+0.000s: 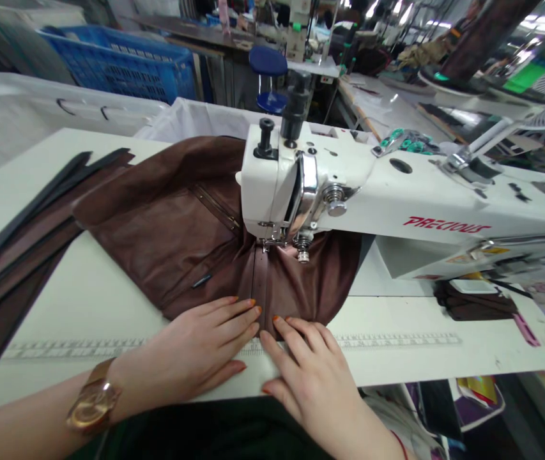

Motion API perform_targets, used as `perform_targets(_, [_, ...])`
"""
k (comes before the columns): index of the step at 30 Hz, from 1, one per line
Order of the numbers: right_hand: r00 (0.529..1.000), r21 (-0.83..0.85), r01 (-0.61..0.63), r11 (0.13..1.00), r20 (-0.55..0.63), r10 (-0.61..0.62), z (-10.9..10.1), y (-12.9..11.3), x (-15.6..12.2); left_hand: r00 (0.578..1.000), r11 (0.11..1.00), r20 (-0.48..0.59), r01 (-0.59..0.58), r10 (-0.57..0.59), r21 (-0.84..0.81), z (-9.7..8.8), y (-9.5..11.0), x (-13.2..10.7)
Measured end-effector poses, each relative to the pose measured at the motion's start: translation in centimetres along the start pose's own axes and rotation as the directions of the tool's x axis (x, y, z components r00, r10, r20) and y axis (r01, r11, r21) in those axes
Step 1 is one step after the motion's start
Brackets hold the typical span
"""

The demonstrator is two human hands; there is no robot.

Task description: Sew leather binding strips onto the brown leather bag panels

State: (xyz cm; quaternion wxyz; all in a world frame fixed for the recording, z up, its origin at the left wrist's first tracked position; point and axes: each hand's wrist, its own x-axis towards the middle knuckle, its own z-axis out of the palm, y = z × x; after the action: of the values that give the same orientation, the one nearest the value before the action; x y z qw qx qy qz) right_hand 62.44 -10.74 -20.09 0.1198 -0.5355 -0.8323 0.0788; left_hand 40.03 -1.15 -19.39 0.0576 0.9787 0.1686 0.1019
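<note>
A brown leather-like piece (157, 249) with a zipper (215, 207) lies spread under the head of a white sewing machine (267, 185). Its seam runs straight from the presser foot (272, 245) toward me. My left hand (200, 345) lies flat on the near edge, left of the seam, fingers stretched out. My right hand (305, 364) rests on the same edge just right of the seam, fingertips pressing the material and fingers slightly spread. Neither hand grips anything. The needle tip is too small to make out.
Long brown and black strips (23, 249) lie on the table's left. A printed ruler (397, 340) runs along the near edge. At the right sit a bundle of dark pieces (476, 303) and a pink tool (526, 329). Beyond stand a blue crate (128, 64) and a blue stool (268, 61).
</note>
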Motion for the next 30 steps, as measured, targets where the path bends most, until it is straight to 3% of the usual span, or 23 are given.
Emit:
perform_targets(22, [0.999,-0.097,0.04,0.995,0.017,-0.038,-0.6,3.7,5.7,0.999,0.995,-0.037,-0.026,0.029,0.1,0.7,-5.2,2.8])
perform_targets(30, [0.998,-0.151,0.062,0.987,0.011,-0.061,-0.8,4.8,7.5,1.0,0.999,-0.005,0.009,-0.009,0.054,0.9,-7.0,3.8])
